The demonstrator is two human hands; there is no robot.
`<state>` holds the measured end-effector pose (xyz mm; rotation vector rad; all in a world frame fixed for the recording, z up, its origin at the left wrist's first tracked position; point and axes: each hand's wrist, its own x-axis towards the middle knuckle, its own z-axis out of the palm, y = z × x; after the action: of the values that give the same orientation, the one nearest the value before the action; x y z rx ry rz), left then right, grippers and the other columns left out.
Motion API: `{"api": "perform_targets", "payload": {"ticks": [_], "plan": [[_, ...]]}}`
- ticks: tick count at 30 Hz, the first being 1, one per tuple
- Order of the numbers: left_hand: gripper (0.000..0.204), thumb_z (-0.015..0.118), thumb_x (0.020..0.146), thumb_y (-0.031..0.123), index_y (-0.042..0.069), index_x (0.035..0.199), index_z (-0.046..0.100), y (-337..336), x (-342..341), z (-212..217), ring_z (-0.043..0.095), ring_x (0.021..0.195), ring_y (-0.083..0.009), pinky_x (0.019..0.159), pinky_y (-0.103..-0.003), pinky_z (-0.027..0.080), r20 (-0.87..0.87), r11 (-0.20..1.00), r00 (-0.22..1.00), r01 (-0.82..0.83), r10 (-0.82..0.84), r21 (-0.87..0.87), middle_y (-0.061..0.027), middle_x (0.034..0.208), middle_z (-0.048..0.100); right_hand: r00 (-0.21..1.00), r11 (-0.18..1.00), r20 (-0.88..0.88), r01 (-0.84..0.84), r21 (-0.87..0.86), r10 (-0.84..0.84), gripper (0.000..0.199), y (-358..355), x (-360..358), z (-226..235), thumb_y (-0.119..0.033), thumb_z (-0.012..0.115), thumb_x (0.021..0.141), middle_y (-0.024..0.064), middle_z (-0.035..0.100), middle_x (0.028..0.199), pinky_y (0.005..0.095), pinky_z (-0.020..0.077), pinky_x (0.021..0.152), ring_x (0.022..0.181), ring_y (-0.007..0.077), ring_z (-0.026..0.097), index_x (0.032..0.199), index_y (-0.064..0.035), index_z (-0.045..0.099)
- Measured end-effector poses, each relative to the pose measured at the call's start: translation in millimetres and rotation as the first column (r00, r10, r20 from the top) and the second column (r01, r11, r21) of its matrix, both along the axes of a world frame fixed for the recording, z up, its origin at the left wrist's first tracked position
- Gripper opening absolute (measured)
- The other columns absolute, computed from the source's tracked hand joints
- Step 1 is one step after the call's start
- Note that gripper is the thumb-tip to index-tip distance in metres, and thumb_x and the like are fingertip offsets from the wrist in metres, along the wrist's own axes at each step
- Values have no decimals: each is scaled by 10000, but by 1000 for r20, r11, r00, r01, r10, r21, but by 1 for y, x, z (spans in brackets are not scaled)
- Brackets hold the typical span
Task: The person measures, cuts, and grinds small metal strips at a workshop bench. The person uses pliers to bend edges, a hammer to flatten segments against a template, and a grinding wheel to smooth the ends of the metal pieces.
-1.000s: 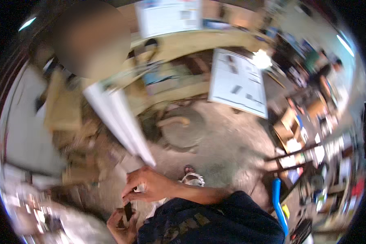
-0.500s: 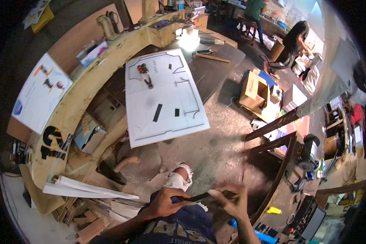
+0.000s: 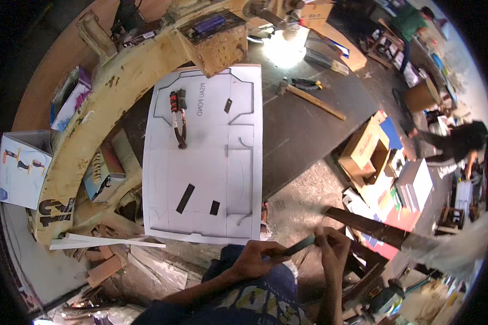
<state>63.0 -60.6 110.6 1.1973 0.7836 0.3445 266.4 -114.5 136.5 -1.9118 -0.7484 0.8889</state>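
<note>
1. Grey-dark strip (image 3: 300,245) is held in front of the dark shirt, just off the near edge of a white board (image 3: 195,162), as I watch from my remote post.
2. Left hand (image 3: 255,259) pinches one end between thumb and fingers; right hand (image 3: 332,246) pinches the other, its fingers curled close together.
3. Partway along, I judge: heavy dark lines trace the board's far outline and near edge, while the curve at its left shows only thinly. Whether any edging is fixed, I cannot tell.
4. Left over, by my reading: the held strip, not on the board, and three loose dark pieces, a long one (image 3: 185,199), a short one (image 3: 215,208) and a far one (image 3: 229,105), lying flat.
5. Lengthwise, the held strip slants from the left hand, nearer the body, outward to the right hand; I cannot tell which end leads.
</note>
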Motion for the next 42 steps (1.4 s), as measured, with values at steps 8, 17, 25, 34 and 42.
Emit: {"api": "perform_targets", "payload": {"ticks": [8,17,25,34,42], "plan": [[198,723,868,74,-26,1038,704,22,6,-10,684,846,-145,786,-305,543,-299,729,717,-678,630,-92,-114,925,736,710,695,-278,-699,-169,647,315,180,-9,-32,-266,662,949,-6,609,678,234,373,525,619,34,505,808,16,673],[204,701,904,119,-48,1020,708,22,96,-50,679,767,-155,635,-299,558,-415,112,144,-989,898,-101,-104,857,709,79,62,613,-997,49,786,315,426,-10,-104,-77,602,909,171,656,1087,450,489,871,997,344,613,1224,-85,614],[197,696,912,109,-58,1016,697,115,177,-79,651,687,-145,650,-273,544,-297,-276,-280,-959,913,59,-85,770,678,-463,-386,704,-878,-282,539,289,517,-47,-135,21,635,822,140,620,1064,457,471,866,1031,342,571,1096,-70,625],[236,737,880,106,-61,1033,670,159,180,-102,681,773,-166,772,-283,554,-244,-508,-470,-852,848,-124,-110,854,704,-193,-252,508,-966,51,840,183,480,4,-111,-19,621,869,150,644,876,379,512,688,772,306,648,1048,-31,655],[275,722,897,119,-80,1067,637,170,194,-124,702,900,-215,871,-320,566,-139,-712,-699,-680,701,-173,-152,954,709,11,-50,348,-985,167,937,151,409,55,-144,-20,727,816,104,716,941,306,541,731,849,222,706,967,-28,721]]}}
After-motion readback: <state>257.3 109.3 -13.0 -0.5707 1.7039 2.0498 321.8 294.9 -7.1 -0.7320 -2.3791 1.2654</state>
